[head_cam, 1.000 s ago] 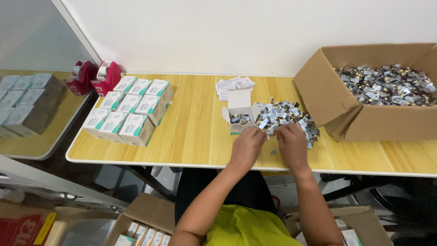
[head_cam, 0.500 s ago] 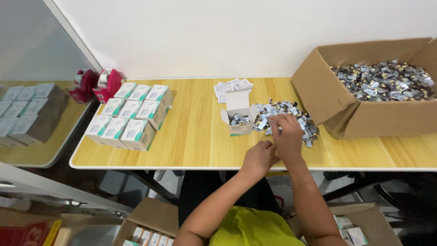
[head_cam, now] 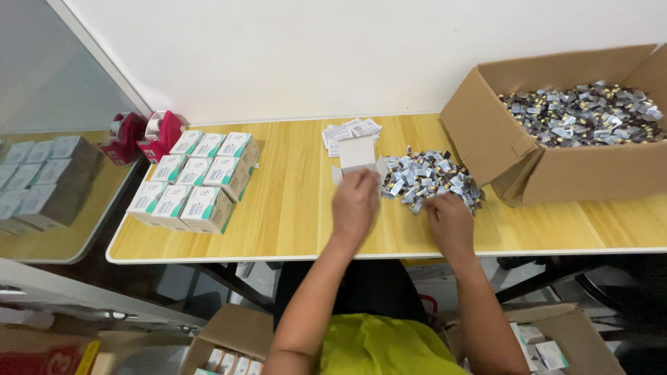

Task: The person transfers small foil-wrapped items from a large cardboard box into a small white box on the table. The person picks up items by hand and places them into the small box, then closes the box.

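Left hand [head_cam: 355,205] covers the small open white carton [head_cam: 357,154], grip unclear; right hand [head_cam: 450,221] curls into the foil sachet pile [head_cam: 429,178]. Big cardboard box [head_cam: 556,139] at two o'clock, stacked cartons [head_cam: 198,179] at nine.

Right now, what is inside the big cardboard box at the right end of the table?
The cardboard box is open and holds a loose heap of small silvery packets, the same kind as the pile by the right hand. Whatever lies under the top layer is covered.
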